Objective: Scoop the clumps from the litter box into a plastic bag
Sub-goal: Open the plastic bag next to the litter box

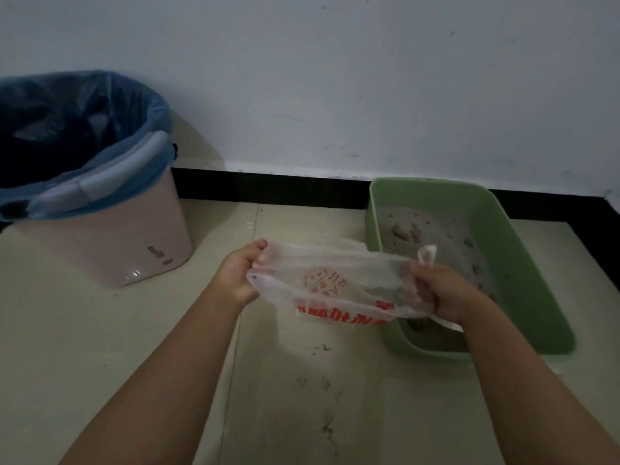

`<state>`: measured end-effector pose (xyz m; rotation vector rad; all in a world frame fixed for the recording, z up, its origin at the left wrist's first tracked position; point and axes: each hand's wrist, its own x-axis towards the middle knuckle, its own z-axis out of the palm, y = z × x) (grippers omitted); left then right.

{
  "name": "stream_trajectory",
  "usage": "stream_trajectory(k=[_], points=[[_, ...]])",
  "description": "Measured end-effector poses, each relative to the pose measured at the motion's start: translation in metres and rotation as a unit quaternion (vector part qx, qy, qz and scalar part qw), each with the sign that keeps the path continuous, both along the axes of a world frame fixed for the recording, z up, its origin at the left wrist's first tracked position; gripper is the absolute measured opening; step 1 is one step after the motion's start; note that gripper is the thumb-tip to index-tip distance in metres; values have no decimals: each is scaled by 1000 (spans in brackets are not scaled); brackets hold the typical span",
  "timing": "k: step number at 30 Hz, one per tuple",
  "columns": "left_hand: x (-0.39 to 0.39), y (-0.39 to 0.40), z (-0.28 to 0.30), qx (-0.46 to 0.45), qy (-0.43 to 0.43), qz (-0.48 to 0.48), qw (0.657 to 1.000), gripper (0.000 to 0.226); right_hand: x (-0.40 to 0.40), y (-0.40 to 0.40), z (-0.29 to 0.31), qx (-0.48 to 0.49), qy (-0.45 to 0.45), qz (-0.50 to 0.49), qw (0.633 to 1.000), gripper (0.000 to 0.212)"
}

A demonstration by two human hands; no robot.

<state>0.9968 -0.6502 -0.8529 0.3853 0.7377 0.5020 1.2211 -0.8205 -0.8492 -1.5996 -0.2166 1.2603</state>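
Pale tiled floor (100,347) w/ white wall (369,78) behind. Pink bin (127,243) at left, blue liner (110,112) folded over its rim. Green litter box (523,263) at right against the wall, grey litter (432,229) inside w/ brownish clumps (402,233). Clear plastic bag (335,280) w/ red print is stretched in the air between both hands, partly over the box's left edge. Left hand (240,271) grips the bag's left end, fingers curled round it; right hand (446,293) clenches the right end, a handle loop poking up above it

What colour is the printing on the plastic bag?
Red, on the translucent white plastic bag; shows in the head view.
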Motion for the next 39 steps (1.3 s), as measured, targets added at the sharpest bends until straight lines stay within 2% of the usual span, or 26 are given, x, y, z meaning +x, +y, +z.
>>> stream_trajectory(k=[1, 3, 5, 6, 8, 9, 10, 11, 12, 14, 15, 16, 18, 20, 22, 23, 25, 26, 28, 29, 32, 34, 35, 36, 38, 39], points=[[-3, 1, -4, 59, 84, -73, 992, 27, 2, 1, 0, 19, 4, -47, 999, 33], [-11, 3, -10, 168, 199, -231, 937, 21, 4, 5, -2, 42, 11, -103, 994, 36], [-15, 1, -5, 263, 275, -397, 835, 9, 2, 10, -4, 49, 10, -121, 991, 39], [-14, 2, -6, 311, 318, -463, 767, 24, 1, 13, -4, 57, 10, -127, 990, 41], [-8, 1, -9, 420, 404, -496, 644, 35, 0, 18, -3, 93, 42, -145, 984, 46], [-5, -2, -10, 456, 443, -481, 604, 34, 0, 21, -1, 118, 65, -158, 978, 51], [-4, -5, -12, 455, 477, -464, 592, 33, 1, 22, 1, 137, 83, -171, 972, 55], [-3, -7, -18, 439, 494, -444, 604, 32, 3, 23, 3, 146, 92, -186, 967, 56], [-5, -10, -24, 377, 488, -419, 666, 30, 3, 23, 5, 154, 98, -196, 964, 56], [-5, -15, -34, 157, 399, -327, 842, 17, 5, 21, 7, 170, 114, -210, 956, 61], [-4, -17, -34, 73, 329, -268, 902, 16, 7, 18, 5, 166, 118, -214, 955, 60], [-2, -17, -35, 12, 262, -193, 945, 19, 6, 16, 3, 154, 117, -217, 957, 55], [1, -14, -36, -50, 158, -47, 985, 22, 4, 10, -2, 126, 117, -229, 958, 47], [2, -16, -30, -54, 80, 2, 995, 20, 5, 4, -12, 110, 126, -250, 954, 42], [4, -17, -32, -45, 4, -26, 999, 10, 5, 0, -17, 107, 140, -273, 946, 40], [4, -18, -31, -54, -60, -71, 994, 30, 4, 0, -17, 110, 151, -276, 943, 41], [3, -27, -22, -40, -195, -167, 966, 42, 4, 3, -15, 121, 168, -286, 936, 43], [5, -29, -20, -25, -193, -187, 963, 46, 4, 4, -14, 118, 171, -293, 933, 44], [-1, -21, -39, -29, -106, -171, 979, 64, 5, 3, -7, 109, 169, -295, 934, 43], [-5, -17, -42, -46, -149, -178, 972, 65, 6, 2, -5, 114, 170, -283, 937, 41], [-11, -14, -15, -41, -205, -86, 974, 29, 6, -6, -4, 92, 175, -215, 956, 18], [-10, -4, -14, -60, -145, 61, 986, 11, 7, -10, -13, 89, 199, -154, 964, 37], [-11, 1, -16, -63, -179, 80, 978, 10, 5, -10, -17, 76, 216, -139, 964, 49], [-12, 2, -20, -67, -253, 76, 962, 16, 3, -8, -20, 66, 216, -126, 966, 51], [-13, 0, -30, -72, -282, 43, 956, 28, -5, 0, -20, 16, 161, -92, 983, 47], [-13, -1, -34, -73, -273, 26, 959, 26, -9, 5, -19, -11, 111, -55, 992, 65]])
